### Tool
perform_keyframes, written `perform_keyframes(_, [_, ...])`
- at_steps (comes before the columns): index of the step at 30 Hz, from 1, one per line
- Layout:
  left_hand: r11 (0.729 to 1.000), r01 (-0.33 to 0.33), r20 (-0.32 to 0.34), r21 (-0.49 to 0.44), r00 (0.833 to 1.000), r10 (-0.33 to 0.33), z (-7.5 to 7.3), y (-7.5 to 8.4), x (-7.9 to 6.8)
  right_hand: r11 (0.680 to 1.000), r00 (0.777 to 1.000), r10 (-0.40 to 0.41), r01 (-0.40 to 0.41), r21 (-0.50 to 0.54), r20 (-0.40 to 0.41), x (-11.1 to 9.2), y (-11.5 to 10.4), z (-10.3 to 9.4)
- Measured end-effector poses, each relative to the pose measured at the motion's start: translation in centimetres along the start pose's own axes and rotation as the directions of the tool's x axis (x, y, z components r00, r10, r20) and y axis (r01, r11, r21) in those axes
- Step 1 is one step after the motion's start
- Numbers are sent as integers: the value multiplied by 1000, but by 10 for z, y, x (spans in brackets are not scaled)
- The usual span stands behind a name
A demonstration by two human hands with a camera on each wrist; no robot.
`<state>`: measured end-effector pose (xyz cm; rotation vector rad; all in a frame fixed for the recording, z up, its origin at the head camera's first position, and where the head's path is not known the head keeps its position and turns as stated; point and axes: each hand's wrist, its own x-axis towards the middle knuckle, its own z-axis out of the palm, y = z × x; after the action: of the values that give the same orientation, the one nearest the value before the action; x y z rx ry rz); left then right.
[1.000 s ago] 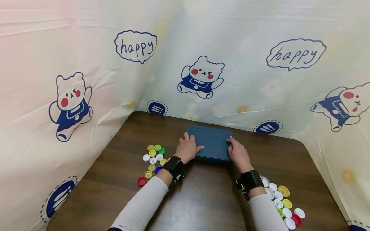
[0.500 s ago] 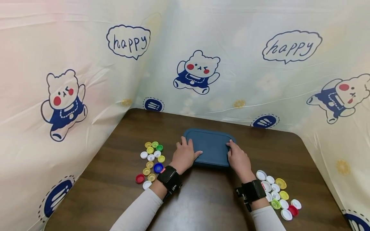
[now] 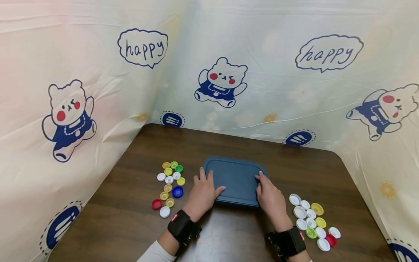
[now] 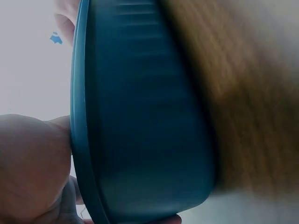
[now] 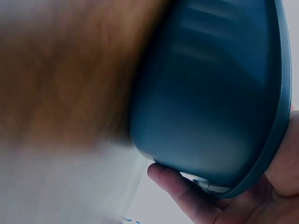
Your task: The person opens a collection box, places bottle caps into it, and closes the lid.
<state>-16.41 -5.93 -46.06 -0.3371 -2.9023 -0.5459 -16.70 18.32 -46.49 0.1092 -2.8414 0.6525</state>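
A dark blue lidded plastic box (image 3: 237,180) sits on the brown wooden table between both hands. My left hand (image 3: 202,193) grips its left end, thumb over the lid and fingers along the edge. My right hand (image 3: 272,199) holds the opposite end, with some fingers hidden from the head view. In the left wrist view the side wall of the box (image 4: 145,112) fills the middle, a fingertip showing at its lower edge. The right wrist view shows a finger (image 5: 173,179) against the box's end, near a pale clip (image 5: 212,187). What is inside the box is hidden.
Several coloured bottle caps lie left of the box, among them a blue cap (image 3: 178,191) and a red cap (image 3: 156,204). More caps, mostly white, lie at the right around a green cap (image 3: 311,233). A printed curtain (image 3: 271,72) surrounds the table (image 3: 124,203).
Both hands have drawn the box toward the person across the table, keeping their hold. More of the caps on both sides has come into sight. The head view has shifted slightly.
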Motion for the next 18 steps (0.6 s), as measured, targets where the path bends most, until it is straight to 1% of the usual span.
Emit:
perform_keyframes(3, [999, -22, -17, 35, 1000, 23, 1, 1, -11, 1000, 1000, -5, 5, 7, -11, -11, -2, -1])
perform_keyframes(7, [999, -46, -35, 24, 998, 47, 1, 2, -21, 1000, 1000, -10, 10, 9, -26, -22, -3, -4])
perform_keyframes(11, [999, -37, -13, -12, 999, 36, 0, 2, -25, 1000, 999, -15, 16, 7, -44, -30, -3, -5])
perform_keyframes(14, [999, -20, -1, -31, 1000, 20, 0, 2, -28, 1000, 998, -23, 24, 8, -64, -34, -4, -4])
perform_keyframes(18, [997, 4, 9, -80, 1000, -3, -2, 1, -30, 999, 995, -33, 35, 15, -94, -37, -4, -1])
